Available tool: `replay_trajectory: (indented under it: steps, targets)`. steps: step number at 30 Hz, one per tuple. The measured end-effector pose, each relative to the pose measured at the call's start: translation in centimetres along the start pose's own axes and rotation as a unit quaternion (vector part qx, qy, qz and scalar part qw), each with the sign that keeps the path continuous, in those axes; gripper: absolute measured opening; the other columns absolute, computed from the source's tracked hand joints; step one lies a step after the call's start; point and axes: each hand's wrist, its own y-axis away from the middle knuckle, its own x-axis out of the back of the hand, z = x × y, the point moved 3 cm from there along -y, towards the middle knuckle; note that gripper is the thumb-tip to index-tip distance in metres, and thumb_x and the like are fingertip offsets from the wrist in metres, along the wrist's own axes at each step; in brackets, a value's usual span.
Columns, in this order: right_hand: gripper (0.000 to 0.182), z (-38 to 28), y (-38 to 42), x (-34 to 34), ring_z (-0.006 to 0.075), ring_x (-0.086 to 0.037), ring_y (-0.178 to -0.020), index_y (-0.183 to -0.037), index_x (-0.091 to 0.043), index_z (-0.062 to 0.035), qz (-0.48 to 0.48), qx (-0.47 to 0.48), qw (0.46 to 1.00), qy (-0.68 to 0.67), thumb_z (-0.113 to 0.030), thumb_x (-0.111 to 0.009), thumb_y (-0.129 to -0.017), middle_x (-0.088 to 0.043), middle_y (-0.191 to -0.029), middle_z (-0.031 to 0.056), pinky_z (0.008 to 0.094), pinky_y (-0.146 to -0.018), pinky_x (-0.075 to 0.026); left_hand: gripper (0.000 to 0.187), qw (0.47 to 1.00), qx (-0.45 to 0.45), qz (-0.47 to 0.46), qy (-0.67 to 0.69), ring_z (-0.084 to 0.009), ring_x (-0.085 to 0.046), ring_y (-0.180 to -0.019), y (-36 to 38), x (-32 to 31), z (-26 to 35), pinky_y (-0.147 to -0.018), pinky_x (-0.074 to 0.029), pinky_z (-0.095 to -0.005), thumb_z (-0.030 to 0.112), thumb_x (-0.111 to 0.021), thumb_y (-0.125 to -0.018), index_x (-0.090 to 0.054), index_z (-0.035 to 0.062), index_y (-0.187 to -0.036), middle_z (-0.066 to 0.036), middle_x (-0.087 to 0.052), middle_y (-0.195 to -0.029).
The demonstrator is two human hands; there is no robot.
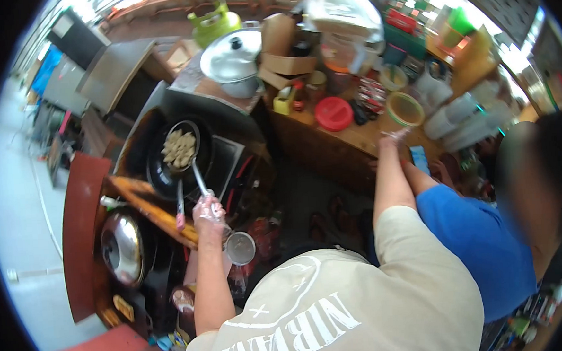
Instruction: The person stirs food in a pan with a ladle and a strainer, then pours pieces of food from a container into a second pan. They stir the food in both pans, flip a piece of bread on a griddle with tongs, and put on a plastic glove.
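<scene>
My left hand, in a clear plastic glove, grips the long handle of a metal skimmer. The skimmer holds several pale fried pieces over a black wok. Just below that hand hangs a small round metal strainer; whether the hand holds it too is unclear. My right hand reaches out to the wooden counter, close to a green-rimmed bowl and a red lid. Its fingers are blurred, so a grip does not show.
A lidded steel pot, a green canister and cardboard boxes stand behind the wok. A shiny steel lid lies at the lower left. A person in a blue shirt stands close on my right. Jars and containers crowd the counter.
</scene>
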Motion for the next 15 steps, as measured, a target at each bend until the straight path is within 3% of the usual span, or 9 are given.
replay_trajectory:
  steps: [4,6,15]
  targets:
    - [0.084,-0.7,-0.5,0.4,0.0293,-0.044,-0.113,-0.130,-0.050,-0.0105,0.001,0.005,0.998,0.056,-0.073,-0.057,-0.075,-0.047,-0.127,0.0102,0.0507,-0.091,-0.039,0.008,0.991,-0.091,0.043,-0.089,-0.0102,-0.049,-0.048,2.4,1.5,-0.2,-0.036,-0.036,-0.0223,0.008,-0.058,-0.095,-0.055,0.0112,-0.101,0.000,-0.052,-0.070]
    - [0.084,-1.1,-0.4,0.3,0.0290,-0.045,-0.110,-0.128,-0.052,-0.0109,0.006,0.007,0.997,0.080,-0.074,-0.058,-0.073,-0.049,-0.124,0.0098,0.0504,-0.089,-0.040,0.008,0.996,-0.064,-0.003,-0.069,-0.0105,-0.049,-0.048,3.1,2.1,-0.1,-0.036,-0.036,-0.0225,0.007,-0.057,-0.095,-0.053,0.0114,-0.101,0.000,-0.052,-0.072]
    - [0.088,-2.2,1.6,-0.4,0.0280,-0.053,-0.099,-0.121,-0.059,-0.0125,0.011,-0.021,0.990,0.142,-0.080,-0.064,-0.065,-0.057,-0.113,0.0083,0.0491,-0.081,-0.045,0.010,0.996,-0.055,-0.020,-0.071,-0.0090,-0.048,-0.049,6.1,2.0,0.5,-0.035,-0.036,-0.0223,0.007,-0.056,-0.096,-0.053,0.0117,-0.105,0.000,-0.052,-0.074]
